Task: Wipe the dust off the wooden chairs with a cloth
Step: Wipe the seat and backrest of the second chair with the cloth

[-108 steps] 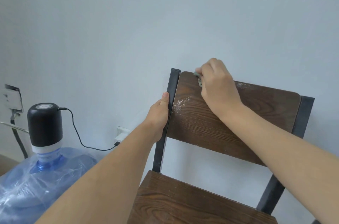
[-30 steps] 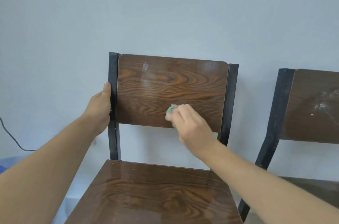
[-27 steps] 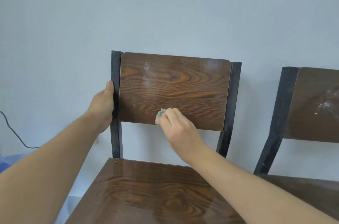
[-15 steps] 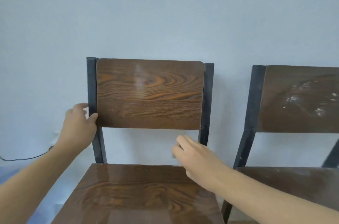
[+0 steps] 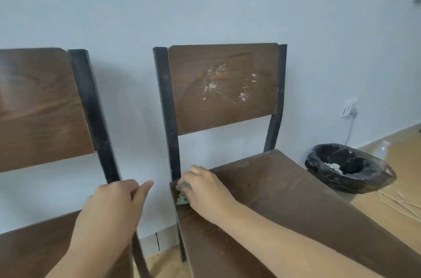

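Fingers (image 5: 193,177) of the right hand (image 5: 205,191) press a green cloth (image 5: 183,195) onto the right chair's seat (image 5: 284,204), far left corner. Left hand (image 5: 109,211) grips the left chair (image 5: 41,106), which looks clean. White dust (image 5: 223,84) marks the right backrest (image 5: 225,86), unwiped.

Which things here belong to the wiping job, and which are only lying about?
Job: right chair, dusty; left chair; green cloth under right hand; left hand.
Lying about: lined bin; wall plug.
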Demonstrator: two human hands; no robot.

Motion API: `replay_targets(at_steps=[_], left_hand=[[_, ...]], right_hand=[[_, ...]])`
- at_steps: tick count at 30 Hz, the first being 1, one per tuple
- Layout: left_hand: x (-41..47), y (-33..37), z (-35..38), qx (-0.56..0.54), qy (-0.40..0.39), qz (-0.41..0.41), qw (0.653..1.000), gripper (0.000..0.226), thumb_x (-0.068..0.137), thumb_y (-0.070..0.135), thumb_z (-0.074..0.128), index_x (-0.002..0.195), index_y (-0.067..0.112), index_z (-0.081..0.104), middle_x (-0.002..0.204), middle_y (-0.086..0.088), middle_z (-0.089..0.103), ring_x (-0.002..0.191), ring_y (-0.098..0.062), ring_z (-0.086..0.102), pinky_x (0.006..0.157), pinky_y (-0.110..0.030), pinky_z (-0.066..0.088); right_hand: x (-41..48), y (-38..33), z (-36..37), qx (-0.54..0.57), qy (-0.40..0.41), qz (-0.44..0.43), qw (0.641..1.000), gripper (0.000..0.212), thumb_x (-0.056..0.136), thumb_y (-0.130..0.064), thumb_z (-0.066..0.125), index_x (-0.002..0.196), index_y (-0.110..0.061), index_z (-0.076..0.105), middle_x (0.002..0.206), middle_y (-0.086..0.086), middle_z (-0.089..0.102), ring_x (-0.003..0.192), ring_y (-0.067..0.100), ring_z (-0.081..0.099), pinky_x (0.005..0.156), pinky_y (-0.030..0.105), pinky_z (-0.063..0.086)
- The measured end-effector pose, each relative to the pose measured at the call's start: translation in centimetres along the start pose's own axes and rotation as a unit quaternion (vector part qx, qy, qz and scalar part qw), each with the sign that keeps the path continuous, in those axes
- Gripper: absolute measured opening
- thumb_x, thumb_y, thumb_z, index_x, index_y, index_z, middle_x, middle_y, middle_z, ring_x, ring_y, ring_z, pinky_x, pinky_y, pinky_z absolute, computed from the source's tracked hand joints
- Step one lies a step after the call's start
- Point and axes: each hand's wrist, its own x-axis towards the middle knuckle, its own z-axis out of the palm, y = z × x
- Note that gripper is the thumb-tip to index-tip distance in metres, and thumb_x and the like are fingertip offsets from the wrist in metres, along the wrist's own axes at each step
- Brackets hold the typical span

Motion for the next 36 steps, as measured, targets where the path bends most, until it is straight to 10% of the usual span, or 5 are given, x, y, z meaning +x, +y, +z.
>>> replay_targets(at_steps=[5,14,20,32,36], left_hand=[[2.3,4.1,4.8,-0.024,-0.071,-0.012,0.997,0.018,0.099,0.044,0.057,0.114,0.033,0.056,0.08,0.013,0.065,0.055,-0.008,0.066,0.042,-0.017,0.042],[4.0,3.7,8.4,-0.085,-0.095,-0.079,0.989,0.03,0.101,0.032,0.053,0.127,0.021,0.061,0.092,0.0,0.078,0.062,-0.014,0.074,0.058,-0.024,0.052],[3.7,3.2,7.9,-0.122,-0.082,-0.085,0.986,0.028,0.103,0.02,0.053,0.13,0.018,0.059,0.085,0.005,0.069,0.057,-0.015,0.074,0.049,-0.021,0.05],[2.5,3.6,6.6,-0.142,-0.098,-0.08,0.982,0.031,0.104,0.013,0.044,0.132,0.018,0.056,0.112,-0.009,0.066,0.073,-0.022,0.073,0.057,-0.029,0.059],[2.1,3.1,5.2,-0.13,-0.095,-0.091,0.983,0.03,0.104,0.023,0.048,0.131,0.018,0.058,0.108,-0.008,0.065,0.077,-0.022,0.067,0.057,-0.029,0.049]], right_hand=[[1.7,6.9,-1.4,-0.087,0.017,0.043,0.995,0.017,0.092,-0.008,0.071,0.109,-0.01,0.076,0.105,0.009,0.068,0.101,0.023,0.057,0.085,0.038,0.059],[-1.6,20.0,-7.3,-0.193,0.025,0.161,0.967,0.015,0.095,-0.006,0.063,0.087,-0.013,0.073,0.091,0.006,0.067,0.091,0.025,0.061,0.076,0.036,0.052],[-6.1,24.0,-14.9,-0.198,0.114,0.397,0.889,0.015,0.094,-0.008,0.06,0.099,-0.002,0.073,0.103,0.021,0.074,0.1,0.039,0.069,0.083,0.042,0.056],[-3.0,6.6,-5.0,0.026,0.023,0.179,0.983,0.007,0.098,-0.015,0.066,0.104,-0.015,0.07,0.109,-0.001,0.068,0.093,0.01,0.059,0.082,0.021,0.046],[-2.9,-0.8,-1.4,0.048,-0.043,0.052,0.997,0.015,0.091,-0.005,0.067,0.105,-0.01,0.066,0.11,0.008,0.065,0.102,0.027,0.063,0.087,0.04,0.055]])
